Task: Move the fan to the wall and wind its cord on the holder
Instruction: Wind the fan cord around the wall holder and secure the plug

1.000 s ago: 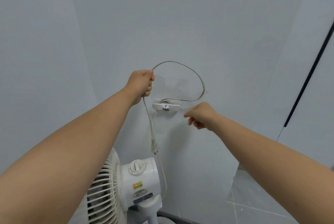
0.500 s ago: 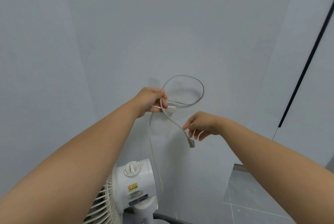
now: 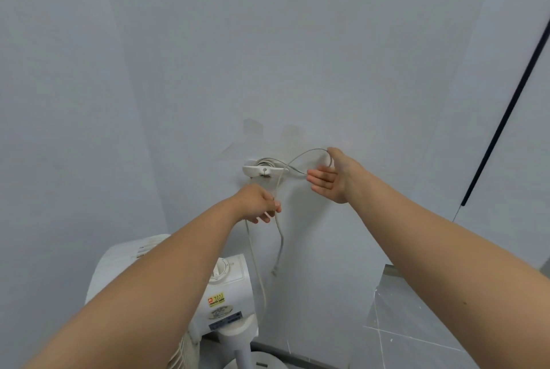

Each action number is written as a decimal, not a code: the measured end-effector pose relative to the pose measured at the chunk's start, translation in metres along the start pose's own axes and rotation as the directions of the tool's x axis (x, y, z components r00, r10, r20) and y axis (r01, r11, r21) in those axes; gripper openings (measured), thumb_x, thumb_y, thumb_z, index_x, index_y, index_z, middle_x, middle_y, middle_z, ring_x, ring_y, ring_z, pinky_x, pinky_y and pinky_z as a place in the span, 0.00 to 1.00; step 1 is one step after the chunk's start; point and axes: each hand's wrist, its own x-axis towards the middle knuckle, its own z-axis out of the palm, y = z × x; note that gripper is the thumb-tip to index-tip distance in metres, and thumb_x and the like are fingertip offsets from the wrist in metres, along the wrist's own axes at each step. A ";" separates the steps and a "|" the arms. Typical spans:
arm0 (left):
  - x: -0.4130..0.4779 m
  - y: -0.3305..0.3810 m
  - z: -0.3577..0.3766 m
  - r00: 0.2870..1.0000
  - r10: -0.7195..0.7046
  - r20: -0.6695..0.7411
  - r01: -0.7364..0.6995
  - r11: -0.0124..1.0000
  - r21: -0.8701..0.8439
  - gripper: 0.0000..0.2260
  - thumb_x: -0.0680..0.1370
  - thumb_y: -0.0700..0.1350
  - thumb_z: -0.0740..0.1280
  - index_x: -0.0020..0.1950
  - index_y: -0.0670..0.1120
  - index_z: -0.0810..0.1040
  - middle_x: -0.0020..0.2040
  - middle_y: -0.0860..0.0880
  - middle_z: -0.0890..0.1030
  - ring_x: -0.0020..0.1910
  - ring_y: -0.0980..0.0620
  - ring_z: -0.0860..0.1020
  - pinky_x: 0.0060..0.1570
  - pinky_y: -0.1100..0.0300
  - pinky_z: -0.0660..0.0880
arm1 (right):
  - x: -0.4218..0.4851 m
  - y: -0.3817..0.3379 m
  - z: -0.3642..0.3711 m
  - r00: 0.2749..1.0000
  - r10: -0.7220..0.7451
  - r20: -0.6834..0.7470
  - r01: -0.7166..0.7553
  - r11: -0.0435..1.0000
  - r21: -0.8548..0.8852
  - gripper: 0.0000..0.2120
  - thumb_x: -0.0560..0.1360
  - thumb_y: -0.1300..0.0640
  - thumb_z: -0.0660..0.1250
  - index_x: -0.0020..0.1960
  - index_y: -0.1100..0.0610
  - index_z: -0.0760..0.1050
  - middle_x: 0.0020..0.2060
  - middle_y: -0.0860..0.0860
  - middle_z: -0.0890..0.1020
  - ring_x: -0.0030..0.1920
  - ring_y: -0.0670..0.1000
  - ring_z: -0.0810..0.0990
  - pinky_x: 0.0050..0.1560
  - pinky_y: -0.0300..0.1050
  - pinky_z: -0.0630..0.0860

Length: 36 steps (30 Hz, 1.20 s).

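Note:
The white fan (image 3: pixel 229 288) stands low in the view, close to the wall, with my left forearm hiding part of its grille. Above it, a white cord holder (image 3: pixel 258 171) is fixed to the wall with several turns of grey cord (image 3: pixel 300 157) on it. A loop of the cord runs from the holder to my right hand (image 3: pixel 334 179), which has straight fingers and the loop hooked over its upper edge. From there the cord drops to my left hand (image 3: pixel 256 203), which pinches it just below the holder. The plug end (image 3: pixel 275 272) hangs free beneath.
A dark vertical strip (image 3: pixel 506 106) runs down the wall panel on the right. Grey floor tiles (image 3: pixel 416 327) show at the lower right. The fan's pole and base (image 3: pixel 253 362) sit at the bottom edge. A wall corner lies to the left.
My left hand dropped from the holder to just below it, still pinching the cord. My right hand rose beside the holder and opened, catching the loop. The plug end now hangs under the left hand.

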 end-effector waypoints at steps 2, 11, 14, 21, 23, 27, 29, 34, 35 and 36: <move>0.003 -0.007 -0.001 1.000 0.002 0.010 -0.003 0.996 0.090 0.10 0.79 0.46 0.63 0.49 0.42 0.81 0.46 0.47 0.80 0.39 0.52 0.79 0.36 0.62 0.71 | -0.001 -0.001 0.001 1.000 -0.001 -0.002 0.001 1.000 -0.009 0.13 0.78 0.51 0.60 0.46 0.62 0.71 0.42 0.57 0.81 0.41 0.54 0.81 0.51 0.48 0.75; 0.017 -0.011 -0.013 0.720 0.436 -0.540 -0.179 0.868 0.463 0.27 0.71 0.31 0.59 0.68 0.47 0.70 0.65 0.47 0.71 0.65 0.46 0.67 0.61 0.54 0.68 | 0.009 0.021 -0.007 0.999 -0.013 -0.048 -0.004 0.945 -0.328 0.06 0.78 0.65 0.56 0.43 0.63 0.67 0.32 0.57 0.74 0.30 0.53 0.74 0.34 0.47 0.74; 0.021 -0.012 -0.008 0.789 0.480 -0.384 -0.195 0.788 0.584 0.31 0.73 0.32 0.58 0.75 0.45 0.58 0.74 0.49 0.61 0.72 0.48 0.60 0.69 0.55 0.60 | 0.014 0.026 -0.003 0.987 -0.162 -0.019 0.138 0.889 -0.436 0.06 0.77 0.64 0.62 0.42 0.62 0.69 0.30 0.58 0.73 0.26 0.53 0.70 0.28 0.44 0.74; 0.022 -0.012 -0.012 0.801 0.501 -0.327 -0.108 0.659 0.745 0.32 0.74 0.34 0.58 0.77 0.46 0.53 0.74 0.48 0.58 0.68 0.45 0.64 0.60 0.55 0.69 | 0.037 0.032 0.005 0.736 -0.676 -0.019 0.386 0.443 -0.810 0.12 0.76 0.56 0.67 0.38 0.63 0.78 0.34 0.57 0.81 0.35 0.57 0.78 0.41 0.45 0.75; 0.022 -0.007 -0.012 0.813 0.475 -0.336 -0.091 0.674 0.733 0.32 0.74 0.34 0.59 0.77 0.46 0.53 0.74 0.46 0.57 0.67 0.45 0.63 0.56 0.56 0.70 | 0.038 0.034 0.007 0.659 -0.752 -0.019 0.379 0.354 -0.855 0.13 0.76 0.56 0.65 0.40 0.65 0.78 0.36 0.56 0.80 0.38 0.57 0.77 0.40 0.45 0.72; 0.022 -0.007 -0.012 0.824 0.455 -0.338 -0.102 0.705 0.701 0.32 0.74 0.34 0.59 0.77 0.47 0.54 0.71 0.47 0.60 0.65 0.46 0.65 0.50 0.56 0.72 | 0.046 0.040 0.009 0.613 -0.790 -0.016 0.324 0.270 -0.907 0.13 0.76 0.56 0.63 0.37 0.64 0.74 0.34 0.56 0.77 0.37 0.58 0.74 0.37 0.45 0.70; 0.022 -0.010 -0.014 0.821 0.459 -0.338 -0.120 0.719 0.685 0.32 0.73 0.34 0.59 0.76 0.46 0.55 0.70 0.48 0.62 0.64 0.47 0.67 0.52 0.55 0.73 | 0.051 0.045 0.009 0.646 -0.763 -0.033 0.314 0.305 -0.899 0.15 0.76 0.57 0.64 0.32 0.61 0.69 0.30 0.56 0.74 0.34 0.57 0.72 0.35 0.44 0.67; 0.021 -0.013 -0.026 0.843 0.441 -0.308 -0.174 0.766 0.619 0.30 0.72 0.34 0.58 0.74 0.45 0.60 0.69 0.51 0.65 0.57 0.44 0.75 0.53 0.53 0.74 | 0.070 0.076 0.019 0.781 -0.605 -0.152 0.333 0.611 -0.718 0.18 0.72 0.55 0.68 0.27 0.60 0.69 0.29 0.64 0.79 0.29 0.58 0.74 0.38 0.52 0.78; 0.021 -0.013 -0.027 0.849 0.434 -0.302 -0.181 0.775 0.606 0.31 0.71 0.34 0.58 0.75 0.45 0.61 0.69 0.52 0.64 0.57 0.44 0.75 0.54 0.53 0.74 | 0.072 0.080 0.021 0.809 -0.563 -0.170 0.317 0.660 -0.681 0.18 0.72 0.54 0.68 0.27 0.60 0.70 0.28 0.62 0.78 0.28 0.57 0.73 0.39 0.52 0.79; 0.021 -0.013 -0.027 0.852 0.430 -0.299 -0.189 0.785 0.590 0.31 0.71 0.34 0.58 0.75 0.46 0.61 0.70 0.52 0.64 0.57 0.44 0.75 0.55 0.54 0.74 | 0.073 0.083 0.022 0.835 -0.518 -0.184 0.296 0.705 -0.644 0.18 0.72 0.53 0.69 0.28 0.61 0.71 0.27 0.61 0.77 0.27 0.56 0.72 0.37 0.51 0.78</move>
